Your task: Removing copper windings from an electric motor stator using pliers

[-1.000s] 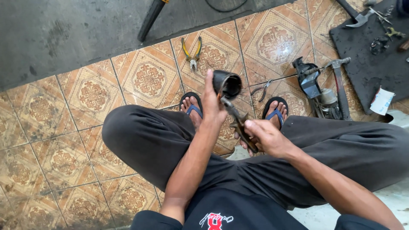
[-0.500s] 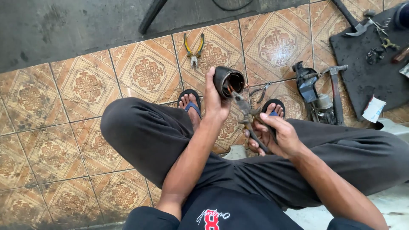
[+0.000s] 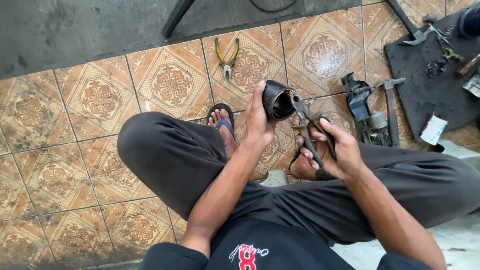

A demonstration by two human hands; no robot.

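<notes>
Left hand (image 3: 257,117) closed around a short black metal cylinder (image 3: 277,100), held above the lap over the tiled floor (image 3: 100,100); open mouth facing right and toward the camera, long axis roughly level. Right hand (image 3: 335,150) wrapped around dark pliers (image 3: 307,120), handles squeezed nearly together, nose now up at the cylinder's rim instead of lower beside it half a second ago: tool engaged. Yellow-handled pliers (image 3: 226,56) and hammer (image 3: 390,100) lying untouched.

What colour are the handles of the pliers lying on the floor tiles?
Yellow and black on the pliers, seen in the head view.
</notes>
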